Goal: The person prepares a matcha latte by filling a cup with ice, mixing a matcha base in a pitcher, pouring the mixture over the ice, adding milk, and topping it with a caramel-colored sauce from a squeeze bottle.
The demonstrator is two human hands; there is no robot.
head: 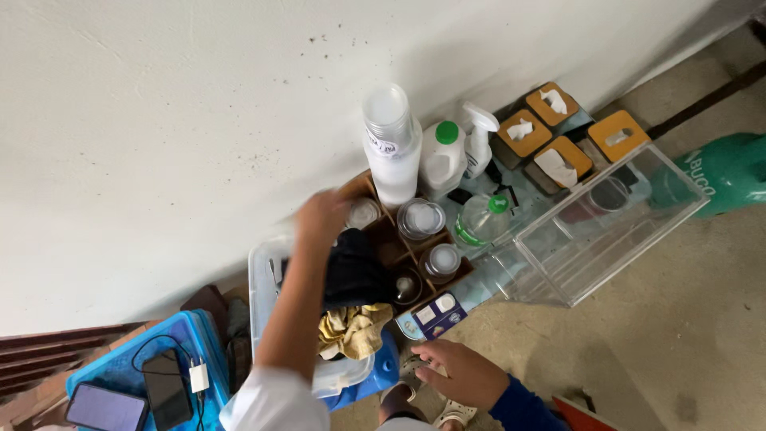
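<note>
My left hand (pixel 321 219), on an arm with a white sleeve, reaches up to a cardboard box (pixel 385 239) of clear lidded jars (pixel 420 219) by the wall. It is blurred and sits at the top of a dark cloth (pixel 357 275), beside one jar lid (pixel 364 213). Whether it grips the cloth cannot be told. My right hand (pixel 459 371), in a blue sleeve, is low by a sandalled foot (pixel 451 411), fingers spread, holding nothing. A small blue printed carton (pixel 435 314) lies just above it.
A tall stack of clear cups (pixel 391 148), a white jug with a green cap (pixel 444 156) and a spray bottle (pixel 479 140) stand against the wall. Brown tissue boxes (pixel 558 156), a clear plastic bin (pixel 606 227), a green cylinder (pixel 730 172), yellow rags (pixel 351 331), a blue box with phones (pixel 152 383).
</note>
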